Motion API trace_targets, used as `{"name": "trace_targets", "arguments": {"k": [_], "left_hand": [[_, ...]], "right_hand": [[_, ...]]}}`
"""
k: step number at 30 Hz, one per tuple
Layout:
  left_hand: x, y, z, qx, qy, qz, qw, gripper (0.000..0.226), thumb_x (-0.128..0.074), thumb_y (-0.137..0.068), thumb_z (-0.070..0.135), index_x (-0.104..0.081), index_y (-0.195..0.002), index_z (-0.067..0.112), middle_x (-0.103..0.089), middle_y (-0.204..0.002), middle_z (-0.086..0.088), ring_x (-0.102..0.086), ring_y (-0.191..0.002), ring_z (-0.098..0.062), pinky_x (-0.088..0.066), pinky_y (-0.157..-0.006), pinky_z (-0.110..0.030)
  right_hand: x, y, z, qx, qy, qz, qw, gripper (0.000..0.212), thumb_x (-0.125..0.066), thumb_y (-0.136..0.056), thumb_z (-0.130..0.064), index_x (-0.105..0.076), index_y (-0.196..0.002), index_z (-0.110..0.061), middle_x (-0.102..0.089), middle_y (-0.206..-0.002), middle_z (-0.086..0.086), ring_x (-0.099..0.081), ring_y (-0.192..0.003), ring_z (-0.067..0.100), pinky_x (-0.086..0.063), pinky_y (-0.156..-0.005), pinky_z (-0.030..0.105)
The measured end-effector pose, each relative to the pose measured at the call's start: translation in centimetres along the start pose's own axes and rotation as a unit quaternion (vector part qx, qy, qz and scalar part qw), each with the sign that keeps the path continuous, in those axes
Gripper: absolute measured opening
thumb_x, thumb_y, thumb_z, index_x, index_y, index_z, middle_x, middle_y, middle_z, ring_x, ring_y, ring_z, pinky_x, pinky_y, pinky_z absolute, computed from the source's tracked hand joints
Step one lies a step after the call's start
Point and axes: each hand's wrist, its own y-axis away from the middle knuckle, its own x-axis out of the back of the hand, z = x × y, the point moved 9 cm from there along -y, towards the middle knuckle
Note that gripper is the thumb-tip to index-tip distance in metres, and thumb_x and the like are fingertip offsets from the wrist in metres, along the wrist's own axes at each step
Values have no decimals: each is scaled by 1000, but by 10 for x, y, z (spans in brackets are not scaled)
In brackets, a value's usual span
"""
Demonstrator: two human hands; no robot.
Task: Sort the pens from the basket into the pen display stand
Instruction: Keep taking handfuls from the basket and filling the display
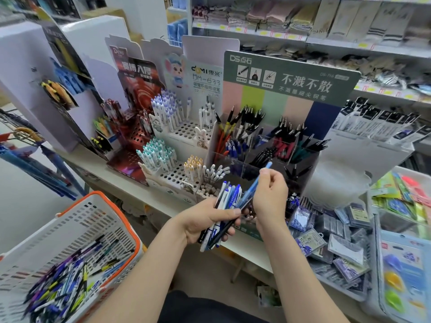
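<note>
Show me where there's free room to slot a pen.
Empty holes lie on the white stand's upper tier between the purple-capped pens and the rabbit figure, and before the teal-capped pens. The green stand's clear compartments are crowded.

I see the white counter point(163, 203) bearing a pen display stand point(289, 94) just beyond the right hand point(270, 197), with packets point(338, 241) heaped to its right.

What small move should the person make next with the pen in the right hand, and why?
Probably draw the light blue pen clear of the bunch and carry it forward to the display stand. The right hand pinches it near its top, its lower end lies among the pens the left hand grips, and blue pens stand in a compartment ahead.
</note>
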Motion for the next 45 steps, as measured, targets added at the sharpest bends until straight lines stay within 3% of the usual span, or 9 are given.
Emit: {"name": "trace_targets", "arguments": {"k": [7, 12, 16, 25, 29, 36, 38, 41, 45], "left_hand": [[28, -2, 0, -47, 116, 126, 984, 22, -64, -105, 15, -71, -124, 6, -74, -104, -14, -72, -82, -24, -60, -68, -36], [43, -6, 1, -67, 240, 211, 945, 24, -58, -107, 12, -69, -124, -3, -77, -110, -23, -79, -84, -29, -65, -67, -40], [48, -1, -1, -63, 244, 239, 938, 24, -58, -107, 15, -75, -117, 2, -79, -103, -19, -79, -80, -27, -62, -59, -36], [41, 1, 2, -79, 227, 173, 955, 30, -61, -107, 21, -72, -129, 3, -75, -104, -19, -74, -83, -28, -62, -70, -38], [33, 0, -2, -59, 192, 144, 969, 34, -70, -100, 18, -69, -126, -5, -75, -101, -19, -75, -86, -27, -62, -73, -37], [2, 2, -3, -32, 171, -5, 985, 13, -63, -106, 23, -70, -104, 12, -61, -89, -4, -59, -65, -11, -54, -60, -28], [-3, 3, -3, -24, 165, -28, 986, 14, -60, -108, 23, -68, -108, 11, -61, -91, -4, -60, -65, -11, -55, -60, -27], [-3, 3, -6, -20, 143, -32, 989, 19, -64, -106, 23, -64, -118, 7, -63, -96, -6, -60, -70, -12, -57, -62, -27], [-8, 4, -11, -8, 86, -57, 995, 28, -66, -105, 22, -59, -127, 6, -63, -95, -6, -60, -72, -13, -57, -63, -27]], "right_hand": [[23, 19, -40, 142, -97, 49, 984, 14, -53, -111, -16, -44, -118, -8, -73, -97, 9, -77, -80, 17, -61, -72, 35], [-11, 41, -24, 187, 35, -96, 977, 12, -75, -97, -9, -66, -96, -17, -76, -83, -2, -78, -73, 14, -65, -67, 45], [-39, 60, -16, 257, 196, -176, 930, 23, -76, -87, -5, -83, -102, -21, -77, -90, -10, -66, -73, 3, -56, -75, 30], [-54, 75, -21, 290, 360, -245, 852, 23, -62, -84, -36, -77, -100, -34, -65, -83, -14, -60, -79, 11, -54, -73, 34], [-48, 66, -32, 299, 309, -210, 878, 13, -56, -82, -33, -69, -84, -31, -55, -69, -13, -51, -74, 14, -49, -77, 40], [-49, 27, -2, 57, 146, -257, 954, 29, -62, -99, -51, -62, -126, -43, -59, -116, -5, -71, -77, 25, -64, -75, 46], [-49, 26, 3, 0, 86, -283, 955, 13, -70, -101, -35, -76, -110, -28, -74, -101, 7, -67, -59, 19, -60, -63, 40], [-37, 18, 7, -34, 33, -225, 973, 8, -79, -95, -25, -82, -90, -20, -78, -86, 6, -69, -71, 13, -59, -66, 35], [-26, 7, 6, -39, -51, -127, 990, 10, -70, -103, -25, -76, -102, -16, -71, -84, 1, -61, -72, 7, -53, -71, 30]]}}
